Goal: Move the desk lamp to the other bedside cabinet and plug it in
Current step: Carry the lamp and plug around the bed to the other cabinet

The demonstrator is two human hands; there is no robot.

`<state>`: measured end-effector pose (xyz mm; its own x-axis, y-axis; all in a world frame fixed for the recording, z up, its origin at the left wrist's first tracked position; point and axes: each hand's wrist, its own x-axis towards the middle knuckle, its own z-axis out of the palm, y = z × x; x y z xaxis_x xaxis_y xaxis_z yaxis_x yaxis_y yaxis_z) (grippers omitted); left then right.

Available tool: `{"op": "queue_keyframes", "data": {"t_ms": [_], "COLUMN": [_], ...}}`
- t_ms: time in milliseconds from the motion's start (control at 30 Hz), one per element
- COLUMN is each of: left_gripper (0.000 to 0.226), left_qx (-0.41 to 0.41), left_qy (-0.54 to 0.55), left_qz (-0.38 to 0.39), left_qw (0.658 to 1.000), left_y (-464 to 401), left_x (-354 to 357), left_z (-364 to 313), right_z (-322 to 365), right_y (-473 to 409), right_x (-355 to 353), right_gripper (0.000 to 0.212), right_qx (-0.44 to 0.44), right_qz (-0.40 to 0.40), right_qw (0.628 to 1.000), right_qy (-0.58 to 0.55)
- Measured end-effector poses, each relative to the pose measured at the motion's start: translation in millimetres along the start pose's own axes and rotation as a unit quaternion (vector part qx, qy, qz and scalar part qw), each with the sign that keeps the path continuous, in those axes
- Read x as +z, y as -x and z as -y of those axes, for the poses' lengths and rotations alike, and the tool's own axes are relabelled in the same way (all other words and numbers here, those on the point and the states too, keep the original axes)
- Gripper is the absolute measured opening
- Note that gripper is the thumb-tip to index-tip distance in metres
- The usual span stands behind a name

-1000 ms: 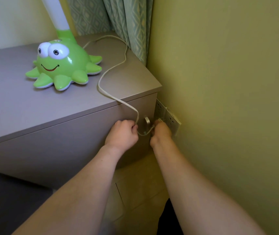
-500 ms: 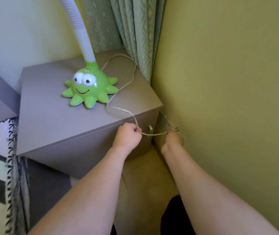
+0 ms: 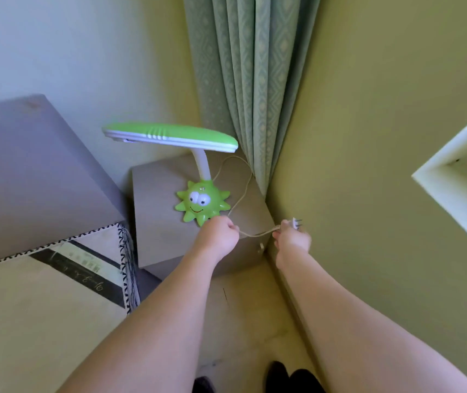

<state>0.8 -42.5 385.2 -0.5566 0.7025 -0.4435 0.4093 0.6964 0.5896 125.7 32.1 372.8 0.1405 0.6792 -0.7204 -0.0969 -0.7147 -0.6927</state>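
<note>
We pinch the plug (image 3: 295, 223) in our right hand (image 3: 292, 241), prongs up, right of the cabinet (image 3: 164, 236). Our left hand (image 3: 218, 236) fists the cord (image 3: 257, 233) before the lamp (image 3: 201, 204) standing on it. Gather the slack before lifting the lamp.

Green desk lamp (image 3: 201, 205), cartoon-faced starfish base, white neck, flat green head, upright on grey bedside cabinet (image 3: 158, 222); white cord (image 3: 239, 194) loops off its back. White plug (image 3: 295, 223) unplugged, prongs bare
</note>
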Motion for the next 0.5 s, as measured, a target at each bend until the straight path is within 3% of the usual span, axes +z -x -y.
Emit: {"op": "queue_keyframes", "data": {"t_ms": [133,233,400,500], "left_gripper": [0.026,0.024,0.017,0.022], "left_qx": [0.025,0.064,0.162,0.192], "left_qy": [-0.041,-0.069,-0.082,-0.121], "left_qz": [-0.033,-0.105,-0.241,-0.282], "left_qw": [0.998,0.990,0.953,0.932], "left_y": [31,41,28,-4], "left_x": [-54,-87,-138,-172], "left_z": [-50,-80,-117,-124], "right_z": [60,94,141,163], "right_y": [47,69,83,78], "right_x": [10,25,58,88], "right_gripper": [0.024,0.027,0.025,0.023], "right_qx": [-0.059,-0.115,-0.188,-0.219], "right_qz": [0.024,0.035,0.065,0.077], "right_qw": [0.997,0.989,0.976,0.970], "right_qy": [0.054,0.090,0.084,0.079]}}
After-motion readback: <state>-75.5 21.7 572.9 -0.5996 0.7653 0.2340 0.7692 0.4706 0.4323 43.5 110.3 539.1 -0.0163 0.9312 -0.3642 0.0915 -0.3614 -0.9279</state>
